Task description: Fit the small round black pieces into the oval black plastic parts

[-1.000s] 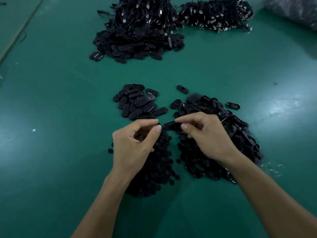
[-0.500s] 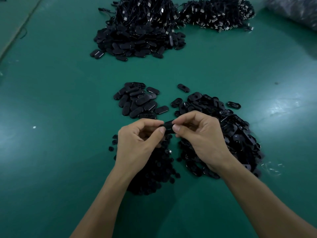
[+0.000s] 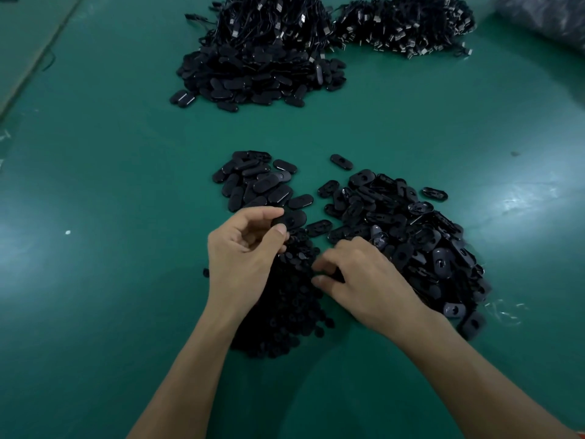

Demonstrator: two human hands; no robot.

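While amid piles [image 3: 411, 232], hands [image 3: 243, 258] [image 3: 364, 280] over mat [image 3: 126, 185]

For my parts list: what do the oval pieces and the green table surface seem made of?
Oval pieces: likely moulded black plastic, semi-gloss; glints on smooth rounded edges.
Table surface: perhaps green rubber or vinyl mat, satin; broad soft reflections.
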